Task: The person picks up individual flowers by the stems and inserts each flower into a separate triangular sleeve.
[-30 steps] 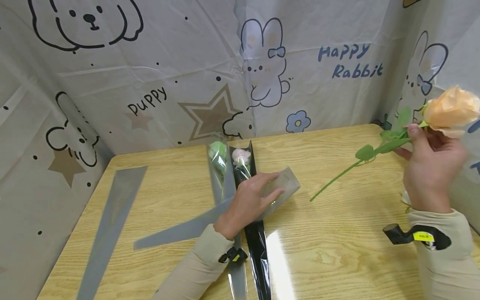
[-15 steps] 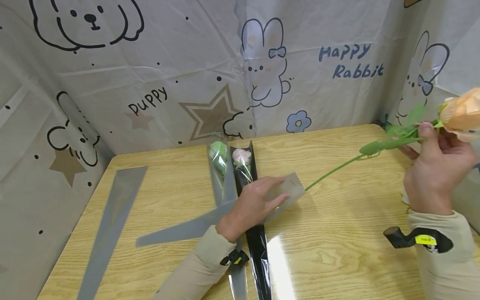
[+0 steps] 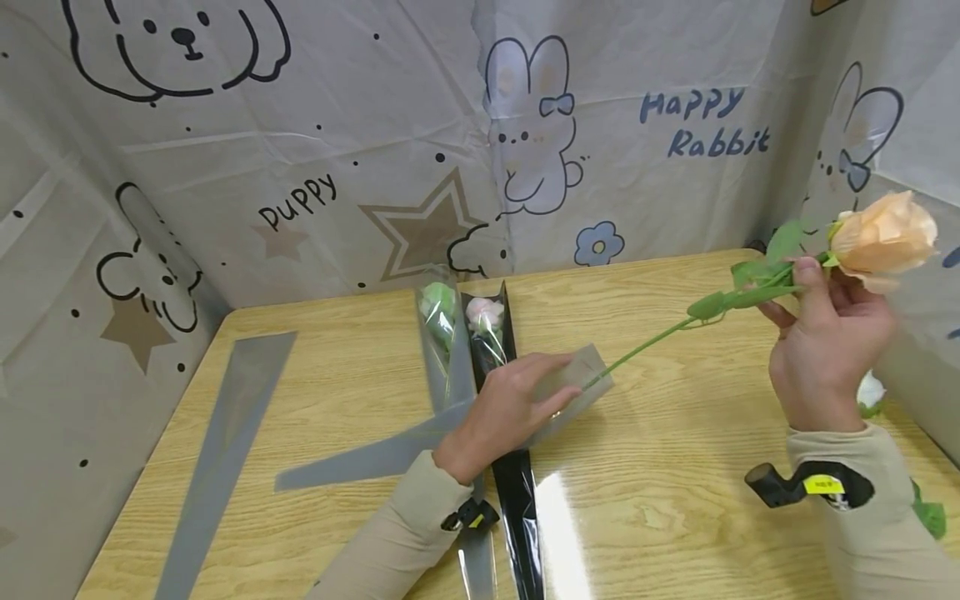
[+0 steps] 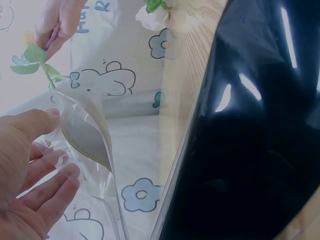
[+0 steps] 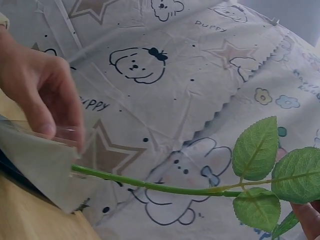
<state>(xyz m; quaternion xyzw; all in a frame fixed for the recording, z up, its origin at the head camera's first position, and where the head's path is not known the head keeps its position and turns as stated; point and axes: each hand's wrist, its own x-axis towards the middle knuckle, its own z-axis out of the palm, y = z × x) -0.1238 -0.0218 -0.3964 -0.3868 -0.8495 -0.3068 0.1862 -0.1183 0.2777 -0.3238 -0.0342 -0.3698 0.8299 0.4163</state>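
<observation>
- I see the right hand (image 3: 828, 350) pinching the peach rose (image 3: 885, 233) just under its bloom, thumb against the stem, above the right side of the desk (image 3: 660, 500).
- The stem slants down toward my left hand (image 3: 502, 408), its lower end at the mouth of a grey sleeve (image 3: 367, 458); I can't tell how far inside it reaches.
- My left fingers are curled about that sleeve near its mouth, grasping the film, which gapes in the left wrist view.
- The sleeve crosses above two wrapped flowers: a green flower (image 3: 438, 308) in clear-fronted wrapping and a pale pink flower (image 3: 484, 315) in a black sleeve (image 3: 513, 483), side by side.
- Another grey sleeve (image 3: 225, 450) lies flat on the desk, well apart to the left.
- Beside my right wrist I get a white flower (image 3: 870, 392), partly hidden.
- A printed cloth (image 3: 420, 108) hangs behind the desk.
</observation>
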